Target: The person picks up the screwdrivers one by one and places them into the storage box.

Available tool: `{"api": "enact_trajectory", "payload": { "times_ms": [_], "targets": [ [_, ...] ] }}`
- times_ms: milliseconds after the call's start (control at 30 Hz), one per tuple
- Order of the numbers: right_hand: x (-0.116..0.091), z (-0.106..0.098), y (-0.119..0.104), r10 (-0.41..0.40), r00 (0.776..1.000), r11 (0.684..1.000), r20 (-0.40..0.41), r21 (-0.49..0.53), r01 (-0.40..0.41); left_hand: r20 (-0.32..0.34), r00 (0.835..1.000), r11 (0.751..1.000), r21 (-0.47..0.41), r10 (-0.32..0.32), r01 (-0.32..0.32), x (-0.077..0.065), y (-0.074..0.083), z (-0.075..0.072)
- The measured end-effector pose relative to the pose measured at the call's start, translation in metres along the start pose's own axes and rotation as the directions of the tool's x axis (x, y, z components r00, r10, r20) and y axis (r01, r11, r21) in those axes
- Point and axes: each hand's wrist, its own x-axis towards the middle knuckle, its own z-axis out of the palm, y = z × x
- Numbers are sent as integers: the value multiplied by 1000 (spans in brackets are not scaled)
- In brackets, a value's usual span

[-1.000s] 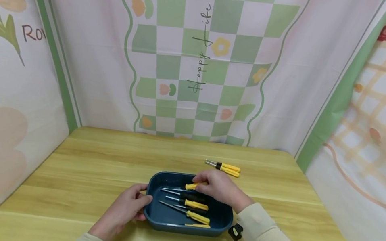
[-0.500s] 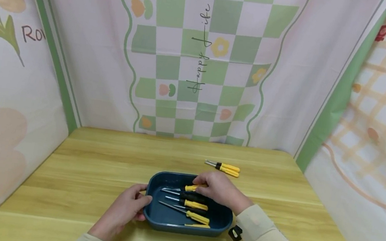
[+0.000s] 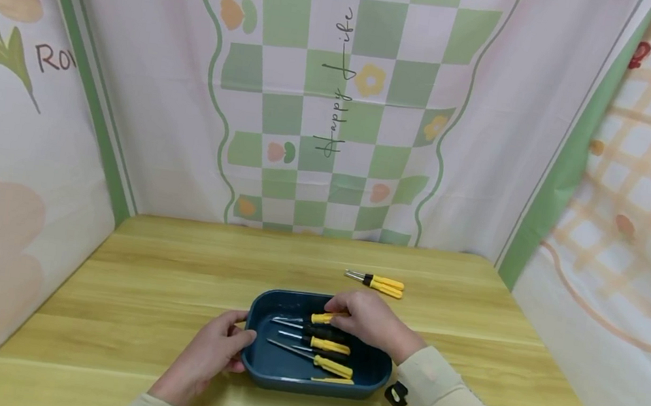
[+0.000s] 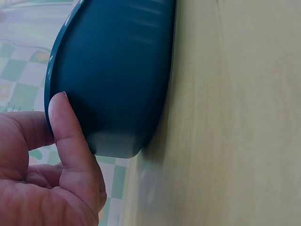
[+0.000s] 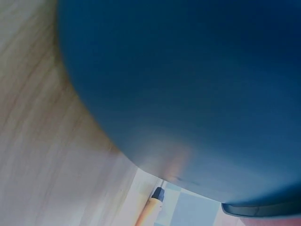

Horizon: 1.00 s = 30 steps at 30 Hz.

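A dark blue rectangular tray (image 3: 273, 362) sits on the table, holding several screwdrivers with yellow or black handles. My left hand (image 3: 221, 341) grips the tray's left end, the thumb at the rim and the fingers behind the wall, as the left wrist view shows with the hand (image 4: 63, 160). Inside the far side of the tray, my right hand (image 3: 370, 320) pinches a yellow-handled screwdriver (image 3: 319, 317), its shaft pointing left. Nearer lie a black-handled screwdriver (image 3: 327, 332) and a yellow-handled one (image 3: 333, 367). The tray's wall (image 5: 188, 94) hides the right hand's fingers in the right wrist view.
Two yellow-handled screwdrivers (image 3: 386, 291) lie side by side on the wooden table (image 3: 169, 265) behind the tray; one handle (image 5: 149, 211) shows in the right wrist view. A small black object (image 3: 396, 395) hangs by the right sleeve. Printed curtains (image 3: 370, 99) enclose the table.
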Motion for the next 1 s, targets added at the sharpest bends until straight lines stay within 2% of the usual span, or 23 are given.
{"api": "enact_trajectory", "payload": {
  "times_ms": [533, 1000],
  "targets": [
    [-1, 1, -1, 2, 1000, 1000, -16, -15, -2, -9, 1000, 1000, 1, 6, -6, 0, -1, 0],
    [-1, 2, -1, 34, 999, 999, -24, 27, -34, -11, 1000, 1000, 8, 4, -4, 0, -1, 0]
  ]
}}
